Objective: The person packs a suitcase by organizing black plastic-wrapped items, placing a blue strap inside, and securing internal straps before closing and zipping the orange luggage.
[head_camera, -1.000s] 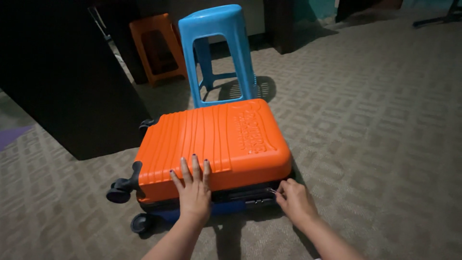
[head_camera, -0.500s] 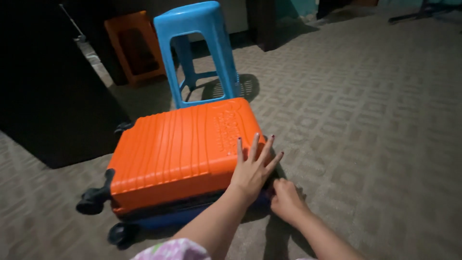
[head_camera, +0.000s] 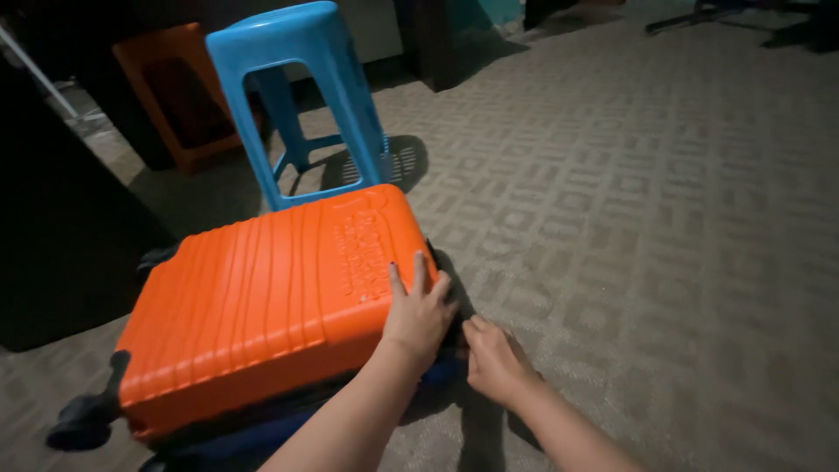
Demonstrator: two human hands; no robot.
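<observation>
An orange hard-shell suitcase (head_camera: pixel 262 297) with a blue lower half lies flat on the carpet. My left hand (head_camera: pixel 418 313) rests flat on its lid near the right corner, fingers spread. Just beside that corner my right hand (head_camera: pixel 491 358) pinches something small at the suitcase's side seam; the item itself is hidden by my fingers. Black wheels (head_camera: pixel 79 421) stick out at the suitcase's left end.
A tall blue plastic stool (head_camera: pixel 301 96) stands right behind the suitcase. An orange stool (head_camera: pixel 175 96) is further back left. A dark cabinet (head_camera: pixel 52 236) blocks the left side. Patterned grey carpet (head_camera: pixel 655 218) spreads to the right.
The view has shifted so the suitcase sits further left. Both hands travelled from the front edge to the right corner; the right hand has moved along the side seam.
</observation>
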